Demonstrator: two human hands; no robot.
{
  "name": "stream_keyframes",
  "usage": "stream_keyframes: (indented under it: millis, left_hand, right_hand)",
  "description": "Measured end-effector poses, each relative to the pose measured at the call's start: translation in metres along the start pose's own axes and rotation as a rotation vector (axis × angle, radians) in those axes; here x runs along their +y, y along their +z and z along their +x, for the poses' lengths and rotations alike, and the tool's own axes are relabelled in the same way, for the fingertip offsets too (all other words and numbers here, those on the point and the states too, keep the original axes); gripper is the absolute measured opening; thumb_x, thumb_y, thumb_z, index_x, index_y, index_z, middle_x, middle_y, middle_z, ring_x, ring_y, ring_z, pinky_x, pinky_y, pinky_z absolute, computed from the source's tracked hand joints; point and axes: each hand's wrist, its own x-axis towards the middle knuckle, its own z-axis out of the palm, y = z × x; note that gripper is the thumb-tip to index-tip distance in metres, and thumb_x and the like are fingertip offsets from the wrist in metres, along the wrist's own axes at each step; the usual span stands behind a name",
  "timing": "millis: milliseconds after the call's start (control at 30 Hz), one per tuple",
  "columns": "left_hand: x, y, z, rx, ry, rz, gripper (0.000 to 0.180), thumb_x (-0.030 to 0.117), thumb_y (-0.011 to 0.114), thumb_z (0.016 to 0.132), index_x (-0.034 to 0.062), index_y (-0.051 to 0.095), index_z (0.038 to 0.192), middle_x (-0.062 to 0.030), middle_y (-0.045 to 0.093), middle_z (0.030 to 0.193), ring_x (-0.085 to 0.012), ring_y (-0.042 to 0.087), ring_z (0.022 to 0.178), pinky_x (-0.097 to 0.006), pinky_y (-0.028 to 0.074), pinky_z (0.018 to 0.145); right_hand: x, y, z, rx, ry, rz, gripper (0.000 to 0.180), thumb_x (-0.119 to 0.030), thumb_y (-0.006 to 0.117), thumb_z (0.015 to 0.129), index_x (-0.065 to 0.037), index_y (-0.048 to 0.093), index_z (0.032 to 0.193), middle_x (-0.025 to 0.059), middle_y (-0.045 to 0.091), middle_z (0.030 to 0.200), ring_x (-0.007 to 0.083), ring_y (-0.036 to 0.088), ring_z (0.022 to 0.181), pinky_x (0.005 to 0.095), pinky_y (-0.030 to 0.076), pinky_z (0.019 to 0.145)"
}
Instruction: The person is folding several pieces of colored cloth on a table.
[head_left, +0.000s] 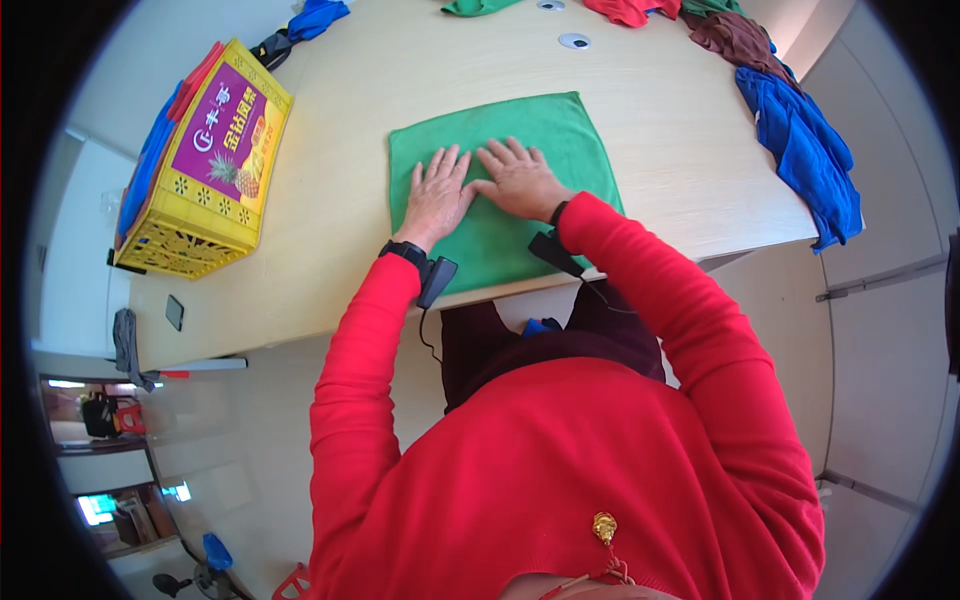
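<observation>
A green cloth [490, 116] is spread nearly square on the light wooden table, its near edge at the table's front edge. My left hand [438, 196] lies flat on its left half, fingers stretched out and pointing away from me. Beside it my right hand [522, 180] rests palm down near the cloth's middle, fingers spread and angled to the left. The two thumbs meet or nearly meet. Neither hand holds anything. Black devices with cables are strapped at both wrists.
At the left stands a yellow plastic crate [205, 222] with red and blue cloths in it. A dark flat rectangular object [175, 312] lies near the front left. Blue cloth [800, 150] hangs over the right edge, with brown cloth [738, 42] behind. A round cable grommet [575, 41] is set farther back.
</observation>
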Motion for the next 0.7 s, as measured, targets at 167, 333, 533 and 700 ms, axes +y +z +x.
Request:
stream_keyframes:
  millis: [167,333,533,700]
  left_hand:
    - [-0.025,0.010,0.011,0.017,-0.063,-0.013,0.061,0.050,0.040,0.102,0.0168,0.036,0.154,-0.0098,0.030,0.161,-0.0297,0.025,0.149,-0.057,0.017,0.119]
    - [-0.057,0.011,0.003,0.016,-0.240,-0.009,0.063,0.051,0.040,0.102,0.0170,0.034,0.155,-0.0093,0.030,0.161,-0.0292,0.023,0.150,-0.054,0.017,0.119]
    - [-0.056,-0.005,0.019,-0.009,-0.272,0.065,0.062,0.050,0.041,0.102,0.0162,0.035,0.154,-0.0096,0.031,0.161,-0.0290,0.024,0.150,-0.055,0.017,0.119]
    - [-0.031,0.003,0.058,0.004,-0.103,0.068,0.059,0.046,0.042,0.103,0.0165,0.037,0.153,-0.0093,0.032,0.160,-0.0286,0.026,0.149,-0.055,0.017,0.120]
  right_hand:
    - [0.045,0.006,0.016,0.107,-0.026,-0.158,0.066,-0.054,0.040,0.101,-0.013,0.035,0.153,0.0123,0.032,0.159,0.0372,0.026,0.148,0.0538,0.020,0.120]
    - [0.110,-0.014,0.011,0.138,0.160,-0.148,0.067,-0.055,0.037,0.101,-0.014,0.035,0.154,0.0098,0.030,0.161,0.0347,0.023,0.150,0.0529,0.019,0.120]
    - [0.118,-0.032,0.018,0.059,0.201,-0.394,0.068,-0.053,0.036,0.101,-0.012,0.033,0.154,0.0109,0.029,0.161,0.0348,0.021,0.150,0.0547,0.018,0.120]
    - [0.051,-0.018,0.056,0.001,-0.016,-0.248,0.067,-0.052,0.037,0.101,-0.012,0.034,0.154,0.0119,0.031,0.160,0.0348,0.022,0.150,0.0562,0.019,0.119]
